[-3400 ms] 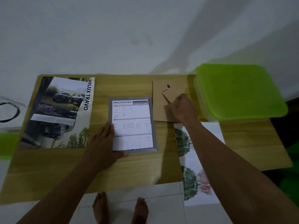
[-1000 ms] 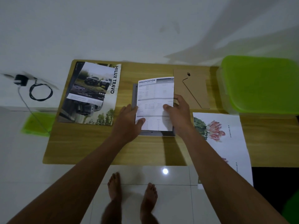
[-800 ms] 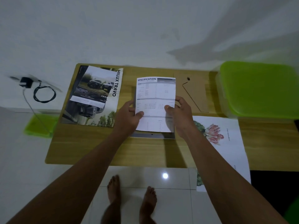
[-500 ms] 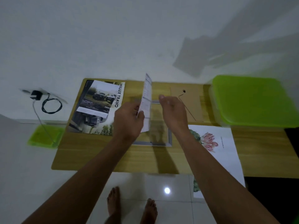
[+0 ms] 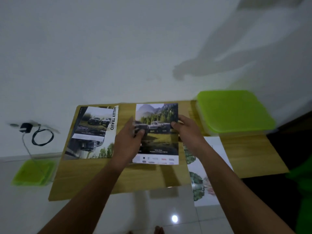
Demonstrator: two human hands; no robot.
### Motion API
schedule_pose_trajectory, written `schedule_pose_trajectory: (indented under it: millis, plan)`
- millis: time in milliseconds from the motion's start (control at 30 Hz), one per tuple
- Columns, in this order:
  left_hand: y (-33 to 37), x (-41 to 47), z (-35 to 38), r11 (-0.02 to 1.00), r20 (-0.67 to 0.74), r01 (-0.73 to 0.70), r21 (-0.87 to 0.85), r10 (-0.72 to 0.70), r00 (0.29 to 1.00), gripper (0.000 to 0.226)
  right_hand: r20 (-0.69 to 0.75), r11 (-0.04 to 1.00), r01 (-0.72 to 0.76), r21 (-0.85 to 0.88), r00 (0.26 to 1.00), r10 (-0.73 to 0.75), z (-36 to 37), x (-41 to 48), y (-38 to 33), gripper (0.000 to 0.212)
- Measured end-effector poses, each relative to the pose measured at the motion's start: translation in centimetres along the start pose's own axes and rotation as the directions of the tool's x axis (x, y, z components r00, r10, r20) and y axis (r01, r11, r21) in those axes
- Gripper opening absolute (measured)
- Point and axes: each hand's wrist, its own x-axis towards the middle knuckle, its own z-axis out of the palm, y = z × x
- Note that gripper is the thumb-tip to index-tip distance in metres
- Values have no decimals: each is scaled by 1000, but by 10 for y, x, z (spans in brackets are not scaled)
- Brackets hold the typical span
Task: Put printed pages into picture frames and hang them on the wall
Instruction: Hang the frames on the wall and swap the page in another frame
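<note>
Truck page (image 5: 158, 132) pinched at both side edges
Gripped by left hand (image 5: 130, 137) and right hand (image 5: 189, 130), picture up; best lowered flat between them, corners squared before being released.

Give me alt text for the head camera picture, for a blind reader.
A left hand and a right hand hold a printed page of trucks below forested hills by its side edges above a wooden table. A Hilux Travo brochure lies to its left, a green lidded box and a floral print to its right.
</note>
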Motion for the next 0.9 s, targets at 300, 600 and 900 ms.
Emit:
schedule_pose_trajectory:
  millis: [300,600,900]
  plan:
    - [-4,-18,82,993,199,40,-108,-18,980,65,-256,986,-82,-144,966,43,-56,-11,91,35]
    - [9,-33,204,999,211,34,18,-37,977,56,-207,914,-153,-376,975,78,-133,12,169,53]
    - [2,-32,250,957,118,-54,286,21,993,58,-107,656,-63,-752,994,-27,-160,24,202,44]
